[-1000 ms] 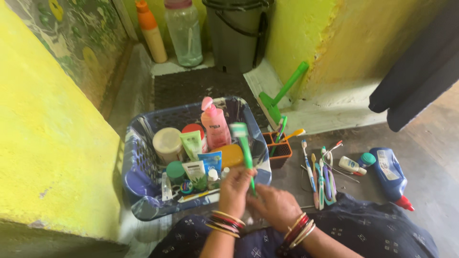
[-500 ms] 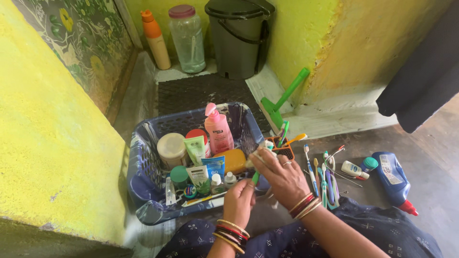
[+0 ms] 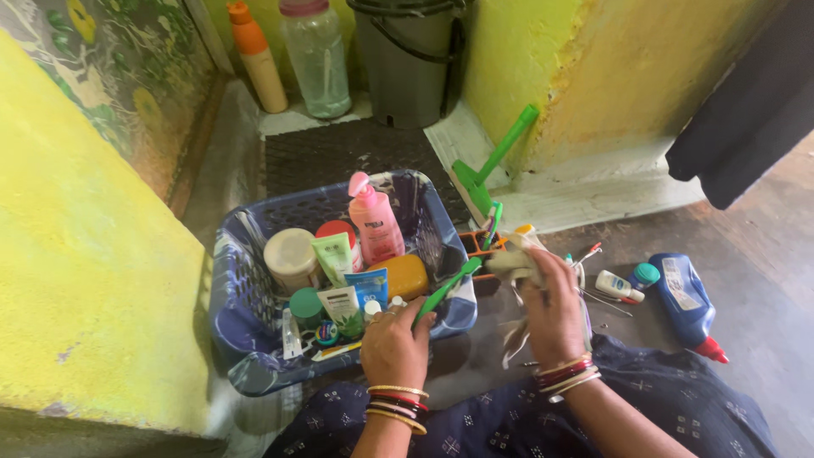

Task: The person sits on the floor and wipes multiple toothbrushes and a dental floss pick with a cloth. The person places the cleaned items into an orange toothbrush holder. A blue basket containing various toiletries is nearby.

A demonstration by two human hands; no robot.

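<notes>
My left hand [image 3: 394, 337] grips the lower end of a green toothbrush [image 3: 447, 287], which slants up and to the right over the near right corner of the blue plastic basket [image 3: 240, 335]. My right hand [image 3: 553, 307] holds a crumpled pale cloth [image 3: 509, 263] just right of the brush's head, with frayed strands hanging below the palm. The cloth and the brush are slightly apart. The basket holds a pink pump bottle [image 3: 374, 219], a cream jar [image 3: 288, 254], several tubes and an orange soap bar [image 3: 404, 276].
A small orange holder [image 3: 475, 246] with brushes stands right of the basket. Toothbrushes, a small white bottle [image 3: 615, 285] and a blue bottle [image 3: 683, 297] lie on the floor at right. A green-handled scraper [image 3: 493, 161], a dark bin [image 3: 407, 64], a clear jar [image 3: 316, 59] and an orange bottle [image 3: 254, 55] stand behind.
The brush went from upright in both hands to slanting in my left hand alone. My right hand slid along its head with the cloth and has pulled away to the right.
</notes>
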